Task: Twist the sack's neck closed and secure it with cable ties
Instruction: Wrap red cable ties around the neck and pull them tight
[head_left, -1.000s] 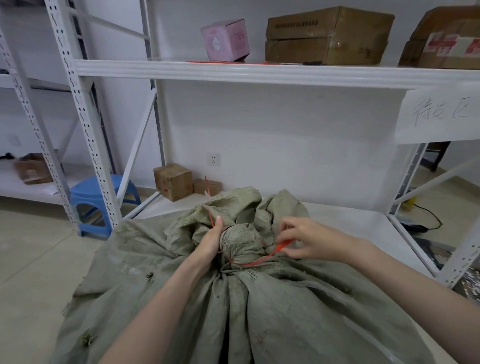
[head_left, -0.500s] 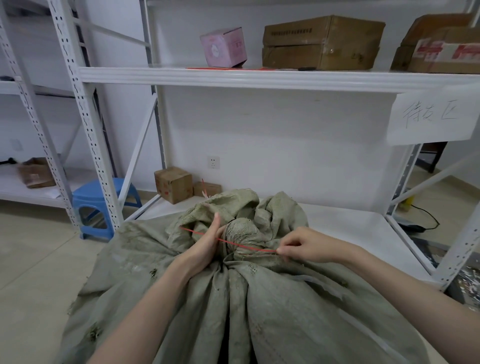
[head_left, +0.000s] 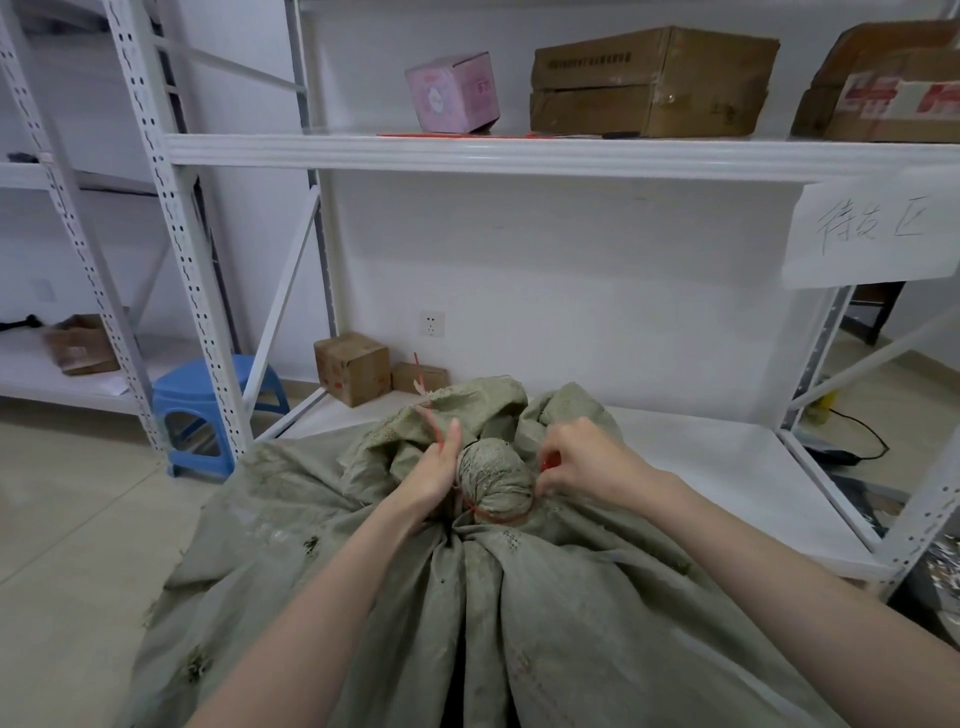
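Note:
A large grey-green woven sack (head_left: 571, 613) fills the lower middle of the view, its neck (head_left: 493, 480) twisted into a tight knob. A thin red cable tie (head_left: 485, 512) loops around the base of that knob. My left hand (head_left: 434, 475) presses against the neck's left side and pinches the tie's free tail, which sticks up past the thumb. My right hand (head_left: 587, 460) sits at the neck's right side, fingers closed on the tie's other end, where a bit of red shows.
A white metal rack stands ahead, its low shelf (head_left: 701, 467) right behind the sack and its upper shelf (head_left: 493, 153) carrying cardboard boxes and a pink box (head_left: 452, 93). A blue stool (head_left: 208, 400) stands left. Small cartons (head_left: 353, 366) sit by the wall.
The tie, stretched straight across the neck between both hands half a second ago, now wraps low around the knob. My right hand moved in toward the neck; the left tail points up.

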